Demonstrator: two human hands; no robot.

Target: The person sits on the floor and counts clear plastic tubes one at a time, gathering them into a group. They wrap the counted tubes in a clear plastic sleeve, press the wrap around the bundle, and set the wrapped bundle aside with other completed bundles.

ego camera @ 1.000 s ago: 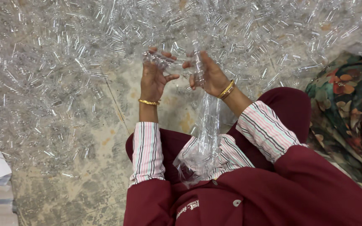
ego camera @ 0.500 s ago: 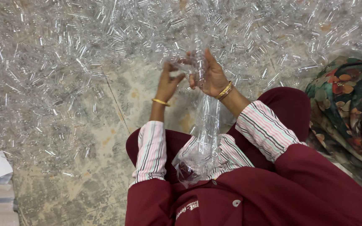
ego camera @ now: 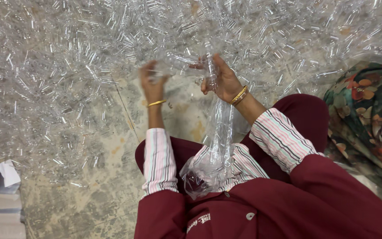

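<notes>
right fingers (ego camera: 217, 66): curled shut around the neck of a clear plastic bag (ego camera: 213, 159), thumb side toward the camera; a clear tube (ego camera: 209, 66) stands upright between the fingers at the bag's mouth
right hand (ego camera: 223, 82): raised above the lap, palm facing left, gold bangle (ego camera: 239, 94) at the wrist
bag: hangs straight down from the right fist, twisted thin under the fingers, bulging at the bottom where it rests on the lap; small clear tubes visible inside the bulge
left fingers (ego camera: 149, 71): bunched, tips down in the edge of the tube pile (ego camera: 67, 66); tubes blur over the fingertips, so can't tell if they pinch anything or are loose
left hand (ego camera: 152, 84): back of hand toward the camera, well left of the bag neck, not touching the bag; thin gold bangle (ego camera: 156, 103) on the wrist
gap between hands: bare patch of stone floor (ego camera: 182, 110), mottled grey and tan
sleeves: striped pink-white cuffs (ego camera: 159, 159) on both forearms, dark red garment (ego camera: 288, 203) over them
pile: clear tubes spread across the floor, covering the top and left of the view, reaching up to both hands
right edge: flowered cloth (ego camera: 368, 110), green and orange, just beside the person's right knee
bottom-left corner: white stacked material (ego camera: 1, 199), partly cut off by the frame
</notes>
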